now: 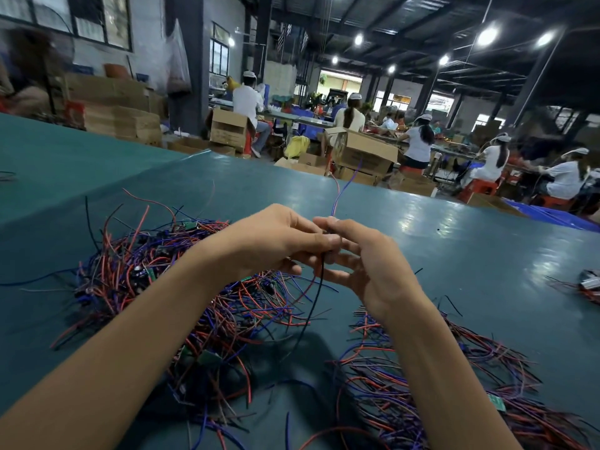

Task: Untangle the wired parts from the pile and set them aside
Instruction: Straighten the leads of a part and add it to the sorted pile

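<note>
A big tangled pile (156, 280) of red, blue and black wires with small green circuit boards lies on the teal table, left of centre. Above it my left hand (276, 241) and my right hand (360, 261) meet, both pinching one wired part (328, 245). Its blue and red leads (341, 193) stick up past my fingers, and a black wire (313, 303) hangs down from them toward the table. A second heap of wired parts (438, 378) lies at the lower right under my right forearm.
The teal table (454, 241) stretches ahead to its far edge. A small bundle of wired parts (589, 284) lies at the right edge. Beyond the table stand cardboard boxes (363, 154), and seated people work at benches.
</note>
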